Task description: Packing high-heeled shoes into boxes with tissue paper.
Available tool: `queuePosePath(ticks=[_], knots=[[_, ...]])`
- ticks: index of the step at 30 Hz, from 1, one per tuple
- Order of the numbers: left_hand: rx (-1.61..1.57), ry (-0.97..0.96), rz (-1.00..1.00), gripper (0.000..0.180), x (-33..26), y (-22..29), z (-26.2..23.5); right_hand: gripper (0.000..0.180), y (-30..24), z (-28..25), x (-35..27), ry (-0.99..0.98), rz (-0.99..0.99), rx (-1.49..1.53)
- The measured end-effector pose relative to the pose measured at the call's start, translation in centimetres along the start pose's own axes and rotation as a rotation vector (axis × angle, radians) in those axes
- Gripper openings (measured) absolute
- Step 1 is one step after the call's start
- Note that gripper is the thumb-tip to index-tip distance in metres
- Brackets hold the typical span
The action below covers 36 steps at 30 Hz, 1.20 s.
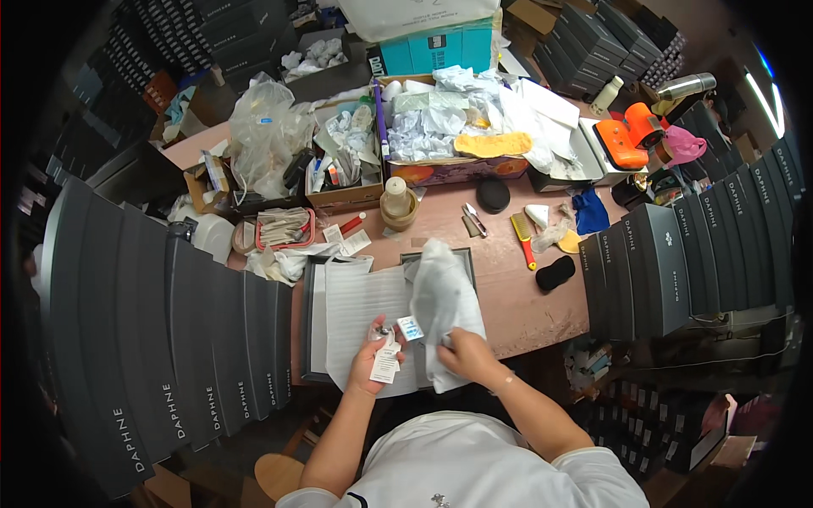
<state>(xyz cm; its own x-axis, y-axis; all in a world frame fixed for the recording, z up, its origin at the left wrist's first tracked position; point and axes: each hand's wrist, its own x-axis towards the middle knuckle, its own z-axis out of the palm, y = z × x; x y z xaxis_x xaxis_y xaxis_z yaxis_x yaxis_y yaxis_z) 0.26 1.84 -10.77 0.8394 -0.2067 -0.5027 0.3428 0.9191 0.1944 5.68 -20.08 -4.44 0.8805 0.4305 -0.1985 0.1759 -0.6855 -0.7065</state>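
Observation:
My left hand (364, 369) is closed on white hang tags (385, 362), with a small clear packet with something dark in it at the fingertips. A square shiny label (410, 328) shows just beside them. My right hand (467, 354) grips the lower part of a whitish translucent bag (442, 292), which stands up with something bulky inside that I cannot make out. Beneath both hands is an open dark grey shoebox (312, 317), and white foam wrapping sheet (360, 292) spreads over it.
Stacks of dark shoeboxes rise at the left (186, 339) and right (669, 262). On the table lie a yellow-and-red brush (523, 241), a black sponge-like pad (555, 274), a knife (475, 219) and a bottle (395, 203). Behind stands a carton of crumpled paper (423, 127).

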Motion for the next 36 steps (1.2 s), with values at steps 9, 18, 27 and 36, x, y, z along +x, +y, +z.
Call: queuePosePath(ticks=[9,18,27,36], knots=[[0.189,0.055,-0.100,0.025,1.4,-1.9,3.6,0.019,11.8,-12.8,2.6,0.015,0.333,0.541],[0.833,0.317,-0.053,0.056,3.2,-6.5,5.5,0.092,5.6,-8.8,-0.8,0.136,-0.106,-0.024],[1.528,0.087,0.693,0.046,-0.1,-4.3,4.6,0.028,9.0,-1.9,-3.2,0.528,0.171,0.613],[1.729,0.243,0.407,0.058,5.0,-4.3,0.9,0.038,7.5,-5.4,-11.1,-0.511,0.675,0.664]])
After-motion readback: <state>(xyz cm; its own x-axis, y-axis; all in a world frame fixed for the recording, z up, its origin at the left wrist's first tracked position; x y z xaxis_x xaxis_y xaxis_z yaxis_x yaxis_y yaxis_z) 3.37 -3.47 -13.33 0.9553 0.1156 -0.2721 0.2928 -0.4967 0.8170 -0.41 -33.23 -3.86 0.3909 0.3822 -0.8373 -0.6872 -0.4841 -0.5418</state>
